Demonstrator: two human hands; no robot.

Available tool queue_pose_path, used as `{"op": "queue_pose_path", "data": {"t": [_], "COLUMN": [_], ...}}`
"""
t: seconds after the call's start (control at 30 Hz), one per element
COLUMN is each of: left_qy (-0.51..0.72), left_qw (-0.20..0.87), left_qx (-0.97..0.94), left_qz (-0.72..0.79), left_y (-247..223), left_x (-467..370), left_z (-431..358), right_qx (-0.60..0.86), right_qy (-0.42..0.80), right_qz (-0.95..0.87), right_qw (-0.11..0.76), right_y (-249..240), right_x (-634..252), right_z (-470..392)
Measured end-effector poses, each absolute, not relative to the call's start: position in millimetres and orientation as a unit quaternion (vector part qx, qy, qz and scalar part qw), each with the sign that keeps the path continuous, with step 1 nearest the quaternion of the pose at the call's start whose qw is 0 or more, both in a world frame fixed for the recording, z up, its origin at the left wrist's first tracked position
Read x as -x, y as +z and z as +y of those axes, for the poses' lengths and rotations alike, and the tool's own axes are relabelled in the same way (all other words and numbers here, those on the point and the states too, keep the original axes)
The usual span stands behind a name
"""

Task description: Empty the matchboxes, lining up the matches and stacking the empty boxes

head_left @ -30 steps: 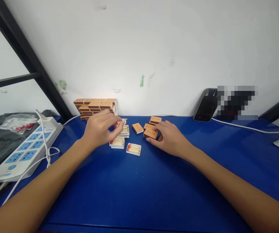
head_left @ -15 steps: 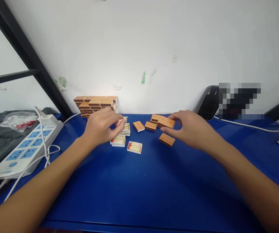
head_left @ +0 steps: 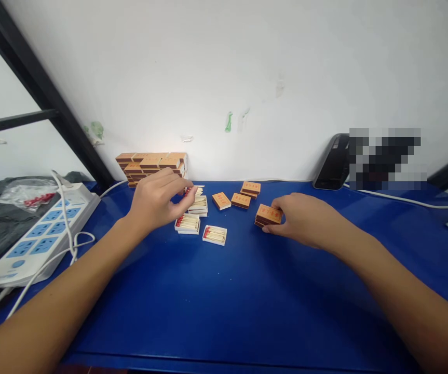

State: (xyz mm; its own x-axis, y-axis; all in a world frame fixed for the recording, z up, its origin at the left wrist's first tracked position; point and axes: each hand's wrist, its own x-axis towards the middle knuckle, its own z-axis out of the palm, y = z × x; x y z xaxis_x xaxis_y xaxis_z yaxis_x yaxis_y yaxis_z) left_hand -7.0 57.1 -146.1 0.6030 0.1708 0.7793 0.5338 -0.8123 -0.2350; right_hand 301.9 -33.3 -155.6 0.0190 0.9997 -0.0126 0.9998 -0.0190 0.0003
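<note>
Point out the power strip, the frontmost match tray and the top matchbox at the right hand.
Power strip (head_left: 37,237): head view, socketed top face.
Match tray (head_left: 213,241): head view, front wall.
Top matchbox (head_left: 268,213): head view, printed upper face.

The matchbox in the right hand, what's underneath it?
Under the held matchbox is a second matchbox, its dark side peeking out. Its upper face is covered, and the right hand hides its right end.

Matchbox stack stands behind match trays, right of power strip

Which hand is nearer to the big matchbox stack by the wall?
Left. The left hand is in front of the matchbox stack; the right hand is far to its right.
</note>
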Motion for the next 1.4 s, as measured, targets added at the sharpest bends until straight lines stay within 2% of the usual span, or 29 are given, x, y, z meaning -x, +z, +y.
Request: {"op": "queue_pose_path", "data": {"t": [0.13,0.3,0.4,0.5,0.63,0.77,1.23,1.4], "left_qy": [-0.419,-0.508,-0.571,-0.609,-0.596,-0.589,-0.575,-0.563], "left_qw": [0.253,0.297,0.288,0.255,0.261,0.267,0.236,0.247], "left_qx": [0.851,0.771,0.717,0.689,0.702,0.713,0.735,0.743], "left_qz": [-0.190,-0.241,-0.278,-0.300,-0.288,-0.273,-0.271,-0.265], "left_y": [-139.4,-127.3,-126.0,-128.2,-130.9,-134.3,-143.1,-144.1], "left_x": [13.4,31.6,40.2,43.0,42.0,39.6,33.3,32.1], "left_z": [61.8,73.4,79.7,82.2,81.8,81.6,81.3,80.1], "right_qx": [-0.716,-0.681,-0.659,-0.615,-0.585,-0.566,-0.594,-0.617], "right_qy": [-0.018,-0.110,-0.072,-0.021,0.069,0.123,0.149,0.106], "right_qz": [0.697,0.723,0.743,0.782,0.807,0.814,0.789,0.778], "right_qw": [0.038,-0.047,-0.095,-0.097,-0.052,-0.037,-0.031,-0.047], "right_y": [-149.3,-125.5,-114.9,-117.9,-137.2,-154.0,-150.7,-158.3], "right_x": [-300.4,-294.0,-279.3,-251.6,-209.9,-185.5,-185.8,-190.8], "right_z": [-36.2,-24.0,11.6,63.5,120.1,135.6,123.9,127.7]}}
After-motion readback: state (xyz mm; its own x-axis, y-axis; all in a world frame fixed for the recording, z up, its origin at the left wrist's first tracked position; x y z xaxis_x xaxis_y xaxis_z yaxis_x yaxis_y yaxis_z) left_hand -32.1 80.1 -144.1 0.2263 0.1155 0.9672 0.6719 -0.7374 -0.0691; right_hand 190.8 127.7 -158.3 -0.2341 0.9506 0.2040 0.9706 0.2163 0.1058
